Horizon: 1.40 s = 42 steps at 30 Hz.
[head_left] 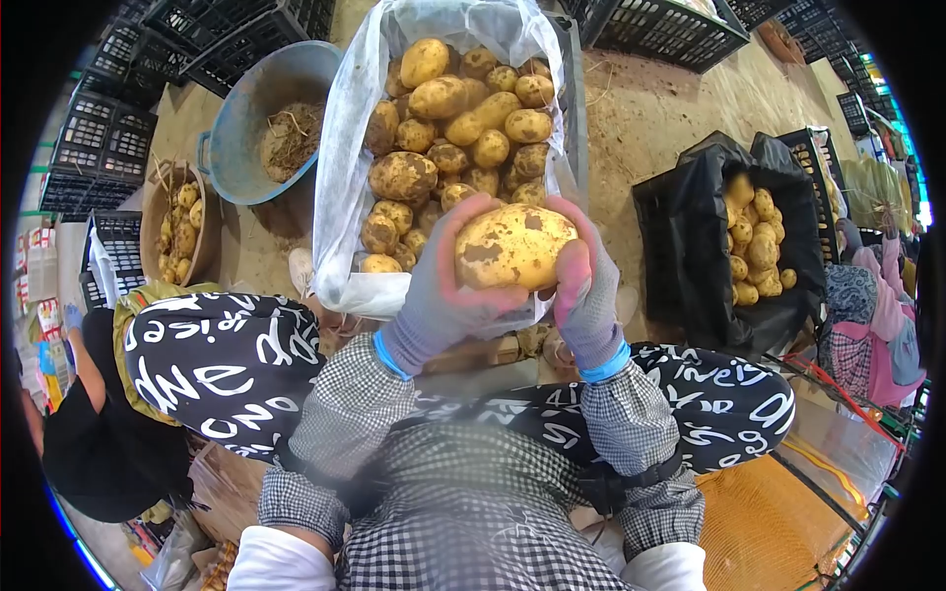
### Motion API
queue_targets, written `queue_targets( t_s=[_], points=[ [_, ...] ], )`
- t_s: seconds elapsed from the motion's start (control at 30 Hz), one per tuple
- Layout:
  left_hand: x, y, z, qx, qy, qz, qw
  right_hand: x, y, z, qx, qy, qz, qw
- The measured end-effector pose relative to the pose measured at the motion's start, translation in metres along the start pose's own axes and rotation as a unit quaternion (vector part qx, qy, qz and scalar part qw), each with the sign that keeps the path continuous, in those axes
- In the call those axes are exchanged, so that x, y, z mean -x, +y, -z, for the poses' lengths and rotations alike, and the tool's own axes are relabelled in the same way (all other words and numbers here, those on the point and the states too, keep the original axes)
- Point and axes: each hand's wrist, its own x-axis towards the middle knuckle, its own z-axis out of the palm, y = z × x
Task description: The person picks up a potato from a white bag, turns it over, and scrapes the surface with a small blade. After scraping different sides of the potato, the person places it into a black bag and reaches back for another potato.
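Observation:
A large yellow potato [516,246] with brown soil patches is held up between my two gloved hands. My left hand [443,276] wraps around its left end, the fingers curled over and under it. On the other end, my right hand [589,281] closes with thumb and fingers pressed to the skin. Both gloves are grey with pinkish fingers and blue cuffs. Just beyond and below the hands stands a crate lined with white sheeting [345,148], full of soil-marked potatoes [439,98]. The hands hide part of its near edge.
Left of the crate sits a blue tub [232,128] with dry dirt and roots inside. A brown basin [158,222] of potatoes lies farther left. At right is a black-lined crate [680,207] holding potatoes. Stacked black crates [670,30] stand behind. Another person [108,424] is at left.

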Motion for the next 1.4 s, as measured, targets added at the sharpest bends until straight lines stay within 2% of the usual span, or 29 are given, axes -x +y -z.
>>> queue_targets(
  t_s=[0.17,0.27,0.37,0.57,0.67,0.77,0.87,0.97,1.0,1.17,1.27,1.33,1.4],
  points=[
    [0.001,0.001,-0.002,0.014,0.004,0.021,1.000,-0.002,-0.001,-0.007,-0.043,0.030,-0.003,0.999],
    [0.001,0.002,-0.002,0.018,0.001,0.022,1.000,-0.001,0.002,-0.006,-0.075,0.019,-0.067,0.995],
    [0.003,0.007,-0.002,0.191,-0.003,0.073,0.979,0.000,0.008,-0.006,0.002,0.027,0.001,1.000],
    [-0.004,-0.009,0.015,0.288,0.004,0.114,0.951,0.005,0.008,-0.016,-0.014,0.051,0.021,0.998],
    [-0.004,-0.026,0.014,0.210,0.030,0.113,0.971,0.004,0.004,-0.019,-0.036,0.041,-0.010,0.998],
    [-0.003,-0.020,0.007,0.263,0.043,0.130,0.955,-0.001,0.008,-0.019,-0.164,0.005,-0.064,0.984],
    [-0.002,-0.007,0.002,0.302,0.077,0.168,0.935,-0.002,0.014,-0.012,-0.151,-0.034,-0.109,0.982],
    [-0.001,-0.017,0.001,0.170,0.056,0.110,0.978,0.002,-0.005,-0.016,-0.078,-0.045,-0.186,0.978],
    [0.000,-0.015,-0.001,0.183,0.057,0.122,0.974,0.003,-0.011,-0.017,-0.043,-0.050,-0.206,0.976],
    [0.004,-0.022,-0.003,0.235,0.046,0.166,0.957,0.007,0.000,-0.015,-0.027,0.023,-0.106,0.994],
    [0.010,-0.026,-0.007,0.284,0.025,0.090,0.954,0.006,0.014,-0.016,-0.011,0.061,-0.053,0.997],
    [0.006,-0.021,-0.008,0.251,0.065,0.108,0.960,0.002,0.009,-0.011,0.026,0.055,-0.017,0.998],
    [0.004,-0.021,-0.006,0.186,0.078,0.098,0.975,-0.003,0.001,-0.008,-0.087,0.027,-0.082,0.992]
  ],
)
